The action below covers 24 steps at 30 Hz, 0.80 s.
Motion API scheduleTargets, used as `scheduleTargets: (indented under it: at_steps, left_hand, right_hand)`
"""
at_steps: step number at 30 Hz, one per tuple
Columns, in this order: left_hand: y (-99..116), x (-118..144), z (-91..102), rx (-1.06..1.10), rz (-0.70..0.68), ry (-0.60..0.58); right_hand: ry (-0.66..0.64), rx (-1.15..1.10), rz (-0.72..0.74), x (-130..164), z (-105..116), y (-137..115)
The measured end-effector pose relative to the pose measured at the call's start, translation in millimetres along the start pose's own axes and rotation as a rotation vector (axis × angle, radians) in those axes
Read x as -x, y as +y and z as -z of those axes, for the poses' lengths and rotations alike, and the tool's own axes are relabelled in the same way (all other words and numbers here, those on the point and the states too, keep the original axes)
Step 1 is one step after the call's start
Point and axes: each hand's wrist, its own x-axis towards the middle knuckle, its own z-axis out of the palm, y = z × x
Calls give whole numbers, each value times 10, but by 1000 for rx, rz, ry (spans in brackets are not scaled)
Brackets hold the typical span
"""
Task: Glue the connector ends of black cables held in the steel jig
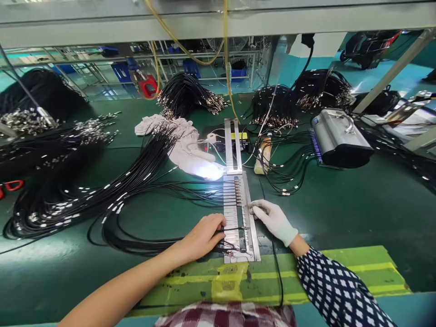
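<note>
At the near middle of the green bench (340,213) lies a metal jig (238,218), a slotted plate whose long axis runs from six o'clock, by the person, toward twelve o'clock, where a narrower rail (233,147) carries on the same line. Black cables (163,184) come in from nine o'clock and cross the jig at right angles to that axis, each end seated in its own slot, so the row of ends climbs the plate toward twelve.

The left hand (204,236), bare, rests on the jig's nine-o'clock edge near its lower end. Its fingers are pinched together on one cable (235,228) that reaches across the slots toward three o'clock; the fingertips sit on the plate itself. This hand is the nearer one to the cable and to the still open lower slots.

The right hand (274,220), in a white glove, lies at the jig's three-o'clock edge a little higher up. Its fingers are curled and touch the plate's side strip; whether they pinch anything I cannot tell.

Beyond the rail, at twelve o'clock, sit a white cloth (185,145) and a small black box (218,136); a grey machine (340,138) stands toward two o'clock. Yellow-green tape (340,268) marks the bench edge at six o'clock.
</note>
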Motion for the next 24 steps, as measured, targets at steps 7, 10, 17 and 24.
scheduleTargets:
  at_steps: [7,10,17,24]
  left_hand:
    - [-237,-97,67,198,-9,217]
    - [-380,-240,114,138,-78,265]
    - [-553,-410,224,34,-266,123]
    - [-556,-457,269,-41,-370,107]
  right_hand:
    - [1,18,26,-8,14,-62]
    - [-4,22,21,-11,13,-58]
    - [-4,70,21,-13,18,-77]
    - [2,154,32,-20,30,-102]
